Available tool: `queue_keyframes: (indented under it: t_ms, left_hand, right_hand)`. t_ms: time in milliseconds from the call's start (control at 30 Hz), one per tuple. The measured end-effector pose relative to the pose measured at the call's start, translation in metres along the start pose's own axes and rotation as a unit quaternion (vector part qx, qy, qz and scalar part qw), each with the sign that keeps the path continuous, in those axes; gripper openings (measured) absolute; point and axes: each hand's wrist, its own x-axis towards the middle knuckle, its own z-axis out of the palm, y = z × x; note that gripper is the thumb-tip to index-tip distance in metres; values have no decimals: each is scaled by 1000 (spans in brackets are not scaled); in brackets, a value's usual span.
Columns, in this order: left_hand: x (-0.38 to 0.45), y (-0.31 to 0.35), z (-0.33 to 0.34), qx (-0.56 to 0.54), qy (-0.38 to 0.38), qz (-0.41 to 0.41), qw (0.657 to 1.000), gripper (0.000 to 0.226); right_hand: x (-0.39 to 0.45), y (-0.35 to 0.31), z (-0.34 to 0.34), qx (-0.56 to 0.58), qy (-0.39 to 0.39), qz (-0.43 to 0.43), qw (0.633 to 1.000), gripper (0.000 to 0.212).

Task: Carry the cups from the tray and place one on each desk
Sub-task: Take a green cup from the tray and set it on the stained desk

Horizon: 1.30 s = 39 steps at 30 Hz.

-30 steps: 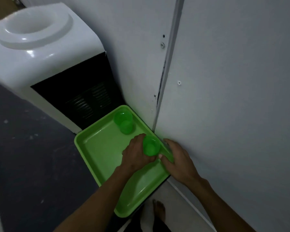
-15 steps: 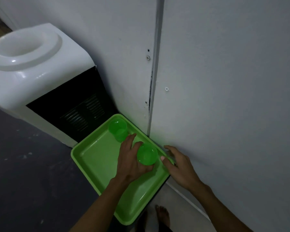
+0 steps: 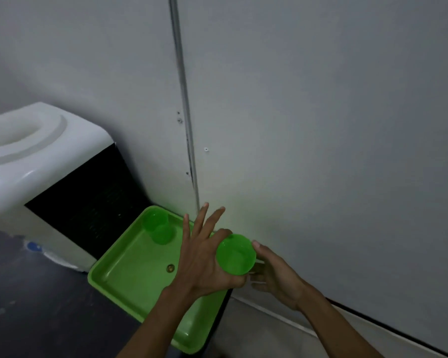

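A green cup [image 3: 234, 255] is lifted just off the right edge of the green tray [image 3: 124, 285]. My left hand [image 3: 204, 257] pinches its left side between forefinger and thumb, the other fingers spread straight upward. My right hand [image 3: 274, 275] holds the cup's right side, thumb on the rim and fingers curled beneath. A second green cup [image 3: 157, 226] stands in the tray's far corner, apart from both hands.
The tray lies on a dark surface [image 3: 36, 313] against a grey wall panel [image 3: 321, 151]. A white water dispenser [image 3: 23, 151] with a black front stands left of the tray. A small round brownish thing [image 3: 170, 267] lies in the tray.
The cup has come up out of the tray and to the right between both hands. My left fingers have spread out. The view has tilted up.
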Motion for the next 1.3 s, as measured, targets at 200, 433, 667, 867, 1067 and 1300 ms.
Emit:
queue_keyframes:
  t_ms: [200,433,667,867,1067,1300]
  left_hand:
    - [10,61,5,-15,-28,85,996,72]
    - [3,176,37,-26,-62,195,978,75]
    - [-51,325,81,-80,-102,274,953,79]
    - [-102,454,120,-142,-151,350,913,84]
    - [-148,576,161,-214,-195,424,858,86]
    - [-187,719,214,-267,-251,520,771,89]
  right_hand:
    - [-69,15,-31,16,44,-48,998,58]
    - [-182,53,-89,65,127,-104,984,59]
    - [-318,134,-159,107,238,-120,958,53]
    - [-439,206,-201,173,347,-148,910,32]
    - [-546,263,-235,210,447,-164,854,54]
    - [-644,326,-286,251,551,-171,777,51]
